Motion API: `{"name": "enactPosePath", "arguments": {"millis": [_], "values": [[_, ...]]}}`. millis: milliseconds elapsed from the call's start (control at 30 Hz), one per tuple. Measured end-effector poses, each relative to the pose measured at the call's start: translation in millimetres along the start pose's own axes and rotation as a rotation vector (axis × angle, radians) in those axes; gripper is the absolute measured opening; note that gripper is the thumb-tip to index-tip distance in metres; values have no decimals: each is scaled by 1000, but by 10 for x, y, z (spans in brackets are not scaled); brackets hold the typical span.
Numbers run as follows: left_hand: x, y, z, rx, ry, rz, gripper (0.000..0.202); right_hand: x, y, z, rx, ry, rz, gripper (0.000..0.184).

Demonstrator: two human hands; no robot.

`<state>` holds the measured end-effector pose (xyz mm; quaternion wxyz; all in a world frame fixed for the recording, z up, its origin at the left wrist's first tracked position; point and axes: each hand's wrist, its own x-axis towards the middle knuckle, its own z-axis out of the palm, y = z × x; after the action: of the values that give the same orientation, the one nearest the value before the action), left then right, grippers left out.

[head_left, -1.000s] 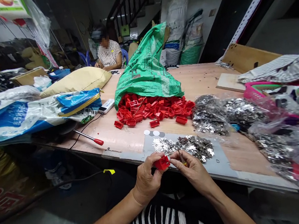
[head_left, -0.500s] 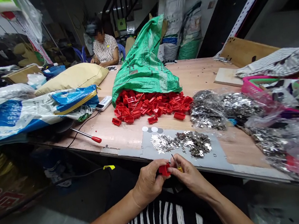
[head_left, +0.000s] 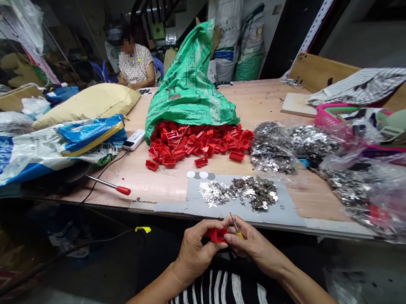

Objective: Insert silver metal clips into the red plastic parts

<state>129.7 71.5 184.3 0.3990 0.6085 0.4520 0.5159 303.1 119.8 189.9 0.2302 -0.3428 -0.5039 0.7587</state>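
The left hand (head_left: pixel 192 252) pinches a small, red, hollow plastic block (head_left: pixel 216 235) between thumb and fingers. The right hand (head_left: pixel 252 244) is curled round a slim metal-shafted tool with a yellow handle (head_left: pixel 235 224), its thumb tip against the block's right side. Both hands are close together in front of the wearer's black-and-white striped top (head_left: pixel 214 301), by the near edge of the pale wood-topped table (head_left: pixel 162 184); how high they are relative to it is hard to judge.

Bare tabletop runs left of the thin grey sheet (head_left: pixel 288 213) as far as a metal rod with a red grip (head_left: pixel 122 190), and a narrow strip lies between the sheet and the heap of red plastic blocks (head_left: pixel 202 144). On the right, clear plastic bags of metal parts (head_left: pixel 272 148) crowd the surface. Farther back, to the right of the green woven sack (head_left: pixel 189 99), the top is mostly open.

The held block is glossy and box-like, with an opening showing. On the sheet, a bright heap of flat silver pieces (head_left: pixel 213 193) meets a darker one (head_left: pixel 258 193).

Fingers cover the block's ends, and whether a metal piece sits in it cannot be told. Most of the yellow handle is hidden by the palm. The sack's mouth covers the rear of the red heap.
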Motion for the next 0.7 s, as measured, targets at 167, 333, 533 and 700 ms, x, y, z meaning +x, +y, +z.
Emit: {"name": "enactPosePath", "arguments": {"millis": [167, 333, 533, 700], "values": [[-3, 8, -23, -99, -25, -46, 27, -46, 14, 7, 94, -3, 18, 40], [4, -6, -21, -330, -3, -45, 31, -57, 6, 35, 215, -17, 78, 47], [30, -86, -4, -321, 109, -102, 32, 54, -39, 15, 96, 40, 39, 42], [75, -107, -64, -167, 164, -80, 32, 133, -145, -84, -94, 162, 1, 44]]}}
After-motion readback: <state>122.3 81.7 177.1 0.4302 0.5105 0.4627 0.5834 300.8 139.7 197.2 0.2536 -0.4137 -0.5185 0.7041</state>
